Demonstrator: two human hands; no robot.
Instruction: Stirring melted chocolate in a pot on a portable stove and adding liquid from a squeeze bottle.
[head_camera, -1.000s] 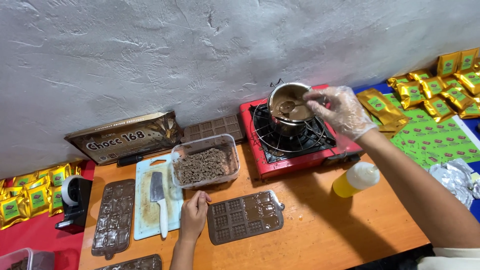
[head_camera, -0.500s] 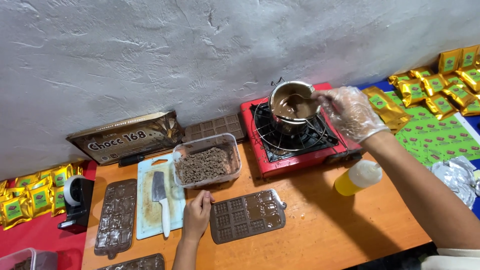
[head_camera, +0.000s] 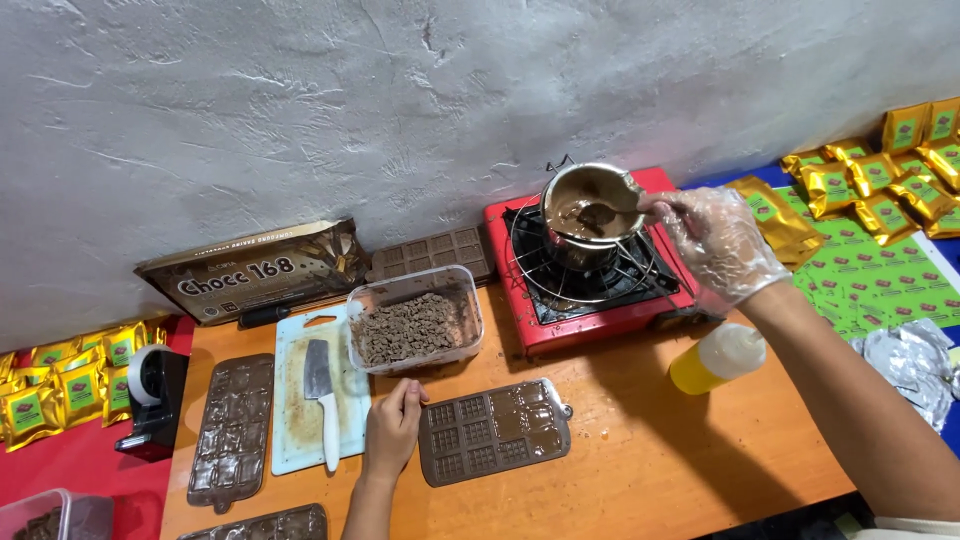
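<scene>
I see a small steel pot (head_camera: 590, 205) sitting on the red gas stove (head_camera: 590, 270) by the wall, coated inside with glossy melted chocolate. My gloved right hand (head_camera: 722, 240) reaches over the stove, fingers pinched shut on a spoon (head_camera: 612, 213) dipping into the pot. My bare left hand (head_camera: 393, 428) rests flat and loosely spread on the orange table (head_camera: 640, 470), just beside the brown chocolate mould (head_camera: 495, 430).
</scene>
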